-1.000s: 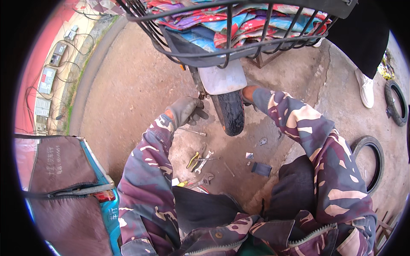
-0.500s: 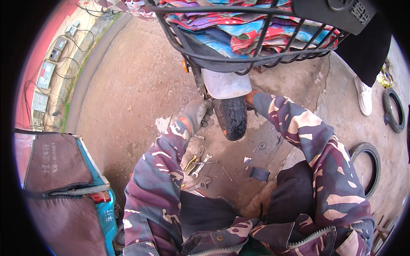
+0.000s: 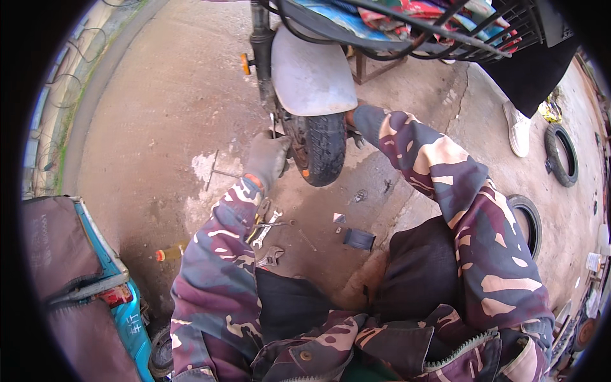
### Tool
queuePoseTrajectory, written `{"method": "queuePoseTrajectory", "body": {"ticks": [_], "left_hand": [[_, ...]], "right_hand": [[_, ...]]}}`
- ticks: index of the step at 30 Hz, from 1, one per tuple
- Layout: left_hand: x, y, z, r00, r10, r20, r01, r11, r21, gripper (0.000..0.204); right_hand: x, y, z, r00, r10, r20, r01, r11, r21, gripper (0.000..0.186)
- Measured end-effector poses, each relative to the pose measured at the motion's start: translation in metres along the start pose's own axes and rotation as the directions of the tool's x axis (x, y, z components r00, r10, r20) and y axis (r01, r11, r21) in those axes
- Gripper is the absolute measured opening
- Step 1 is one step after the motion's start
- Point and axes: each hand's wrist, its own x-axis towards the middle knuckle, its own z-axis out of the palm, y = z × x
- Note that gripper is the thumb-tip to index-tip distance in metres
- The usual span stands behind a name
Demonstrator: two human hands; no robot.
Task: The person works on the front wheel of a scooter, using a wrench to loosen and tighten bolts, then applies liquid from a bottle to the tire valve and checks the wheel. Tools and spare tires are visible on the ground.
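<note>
A front wheel with a black tyre (image 3: 323, 149) stands before me under a white mudguard (image 3: 312, 76). At its left side, by the lower end of the black fork (image 3: 261, 48), my left hand (image 3: 267, 156) in a grey glove is closed on a slim shiny metal tool (image 3: 273, 125) that points up; its exact kind is unclear. My right hand (image 3: 353, 121) reaches to the wheel's right side, its fingers mostly hidden by the tyre. On the ground near my left forearm lie an open-ended wrench (image 3: 267, 229), an adjustable wrench (image 3: 272, 256) and a T-shaped metal tool (image 3: 221, 172).
Above the wheel hangs a black wire basket (image 3: 407, 44) of colourful cloth. A dark flat box (image 3: 359, 239) lies on the ground. A teal vehicle (image 3: 137, 318) with brown covers stands left. Loose tyres (image 3: 561, 156) and a person's white shoe (image 3: 519, 130) are at right.
My view has shifted, so the wheel and basket sit higher and further left, and a bottle shows at left. Both hands stay at the wheel's two sides; the metal tool now shows above my left hand.
</note>
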Motion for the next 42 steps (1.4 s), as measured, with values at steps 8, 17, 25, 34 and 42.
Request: {"method": "queuePoseTrajectory", "body": {"ticks": [8,17,25,34,42], "left_hand": [[0.003,0.014,-0.016,0.976,-0.180,0.122,0.183,0.983,-0.012,0.020],[0.001,0.025,-0.009,0.928,-0.365,0.081,0.372,0.922,-0.105,0.020],[0.016,-0.001,0.006,0.985,-0.063,-0.162,0.118,0.925,0.361,0.034],[0.013,-0.015,0.011,0.968,0.083,-0.235,0.010,0.929,0.370,0.040],[0.014,-0.047,0.021,0.897,0.342,-0.279,-0.190,0.869,0.457,0.030]], "right_hand": [[-0.004,-0.010,-0.010,0.999,-0.012,-0.033,0.012,1.000,0.000,0.048],[0.000,-0.024,-0.011,1.000,-0.021,-0.020,0.021,1.000,-0.015,0.047],[0.008,-0.026,-0.011,0.999,-0.024,0.033,0.028,0.989,-0.145,0.046],[0.008,-0.010,-0.007,1.000,0.022,-0.020,-0.020,0.997,0.070,0.047],[-0.005,-0.011,-0.016,0.997,0.043,0.063,-0.046,0.998,0.033,0.038]]}}
